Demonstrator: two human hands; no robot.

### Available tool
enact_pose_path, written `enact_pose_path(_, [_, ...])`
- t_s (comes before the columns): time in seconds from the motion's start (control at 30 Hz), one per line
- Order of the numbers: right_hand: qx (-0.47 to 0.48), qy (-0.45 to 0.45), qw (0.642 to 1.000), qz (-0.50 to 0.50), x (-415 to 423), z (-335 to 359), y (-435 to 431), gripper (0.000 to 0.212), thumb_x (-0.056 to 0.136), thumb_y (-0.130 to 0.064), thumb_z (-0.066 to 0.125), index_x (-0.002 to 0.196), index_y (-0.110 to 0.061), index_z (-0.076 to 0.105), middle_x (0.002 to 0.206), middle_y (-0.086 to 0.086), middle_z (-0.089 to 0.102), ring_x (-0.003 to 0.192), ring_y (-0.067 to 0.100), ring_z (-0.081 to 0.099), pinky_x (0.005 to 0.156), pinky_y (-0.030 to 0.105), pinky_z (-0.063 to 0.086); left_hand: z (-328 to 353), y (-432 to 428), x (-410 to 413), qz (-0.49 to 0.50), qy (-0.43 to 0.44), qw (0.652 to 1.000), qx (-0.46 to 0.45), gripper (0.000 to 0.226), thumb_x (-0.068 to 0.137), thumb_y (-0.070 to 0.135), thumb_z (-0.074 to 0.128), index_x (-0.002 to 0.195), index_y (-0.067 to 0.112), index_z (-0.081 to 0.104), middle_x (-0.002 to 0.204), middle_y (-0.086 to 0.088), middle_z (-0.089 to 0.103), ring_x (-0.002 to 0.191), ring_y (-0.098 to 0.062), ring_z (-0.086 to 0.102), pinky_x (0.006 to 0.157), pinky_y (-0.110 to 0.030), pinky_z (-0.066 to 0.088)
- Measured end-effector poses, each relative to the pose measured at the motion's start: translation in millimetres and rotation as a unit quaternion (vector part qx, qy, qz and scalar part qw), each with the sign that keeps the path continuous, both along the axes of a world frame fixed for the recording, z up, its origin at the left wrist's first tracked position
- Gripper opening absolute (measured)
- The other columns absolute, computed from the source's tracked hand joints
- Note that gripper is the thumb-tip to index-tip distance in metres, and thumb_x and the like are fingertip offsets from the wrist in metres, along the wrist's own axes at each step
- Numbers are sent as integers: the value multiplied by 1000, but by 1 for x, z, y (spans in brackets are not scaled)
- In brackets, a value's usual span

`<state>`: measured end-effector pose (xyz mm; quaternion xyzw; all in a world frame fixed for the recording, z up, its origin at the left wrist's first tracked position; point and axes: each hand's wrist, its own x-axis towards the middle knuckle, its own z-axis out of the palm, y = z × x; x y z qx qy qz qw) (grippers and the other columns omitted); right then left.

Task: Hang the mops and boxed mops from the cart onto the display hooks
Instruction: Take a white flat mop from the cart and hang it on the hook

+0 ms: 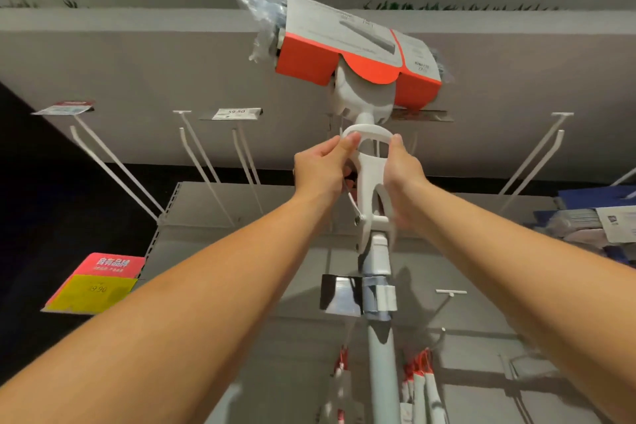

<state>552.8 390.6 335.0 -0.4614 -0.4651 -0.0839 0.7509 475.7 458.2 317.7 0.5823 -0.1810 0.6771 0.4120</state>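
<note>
My left grip [321,167] pinches the left side of the mop [369,179] lever; my right grip [404,179] clasps its right side. The mop head [358,45] stands above both grips, the pole [380,354] below.

A white price label [237,113] at the front end of a display hook [245,165] read 59.50 in dark digits. Lower left, a red sign [115,263] carried four white Chinese characters, 自有品牌, with a smaller line beneath that was too blurred to read. Fixed just under it, a yellow card [93,293] showed 9.90. The grey and orange cardboard sleeve [344,41] around the head of the mop [364,100] bore lines of fine print, none legible; a small figure near its right end was possibly 22. A red-and-white label [65,107] at the far left and a white paper [616,224] at the right both held print too small to make out.
</note>
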Motion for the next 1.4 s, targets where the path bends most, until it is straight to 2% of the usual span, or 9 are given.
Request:
enact_pose_path(0.17, [10,-12,1000,-22,6,22,9,57,101,-50,23,144,-14,37,121,6,54,103,24,53,91,32,42,18,6,0,-36,-18,999,12,19,86,20,72,68,14,67,57,-1,56,48,-11,47,49,-20,44])
enact_pose_path(0.3, [-20,-13,999,34,16,33,20,62,97,-58,22,140,-20,43,133,14,56,116,35,56,101,50,43,28,11,5,-29,-28,999,2,16,80,22,78,68,14,70,54,2,60,50,-12,49,59,-26,47])
enact_pose_path(0.47, [-18,-4,997,76,28,39,30,58,100,-53,20,128,-12,51,82,16,67,53,25,63,50,36,54,35,19,14,8,-5,1000,-29,22,77,27,80,69,10,70,58,-4,60,52,-18,53,56,-28,52])
enact_pose_path(0.53, [-10,7,996,88,34,43,33,57,101,-51,20,125,-11,52,74,15,64,45,24,61,42,32,51,39,19,17,11,2,1000,-24,22,77,29,80,71,9,72,53,-1,60,47,-16,54,54,-27,51])
enact_pose_path(0.77, [24,29,997,73,40,57,32,56,99,-52,20,125,-13,51,101,14,68,69,27,64,63,41,54,56,23,31,1,28,999,-25,33,79,34,77,61,10,61,52,-2,52,45,-16,48,52,-24,45])
enact_pose_path(0.93, [2,21,999,48,47,61,33,55,101,-50,20,127,-12,49,80,13,65,46,25,60,43,33,51,63,26,38,-6,57,998,-29,34,82,34,74,65,9,58,56,-6,53,44,-17,47,52,-26,48])
enact_pose_path(1.07, [-1,46,998,40,62,60,28,57,100,-52,21,129,-12,49,83,12,66,53,25,61,45,33,51,68,24,56,-42,93,994,-50,31,85,31,72,72,6,60,60,-9,54,44,-18,48,46,-25,48])
enact_pose_path(1.2, [9,48,999,6,80,42,29,42,105,-41,20,119,-10,44,72,12,59,45,23,56,31,21,44,57,43,81,-15,175,984,-34,25,90,30,66,85,6,62,86,-13,65,64,-20,60,46,-27,52])
enact_pose_path(1.4, [-4,89,994,66,95,15,79,43,103,-35,24,118,-7,53,74,13,62,57,26,57,51,32,49,33,92,97,-13,197,980,-26,25,92,30,63,83,7,63,82,-10,63,58,-16,59,44,-21,51])
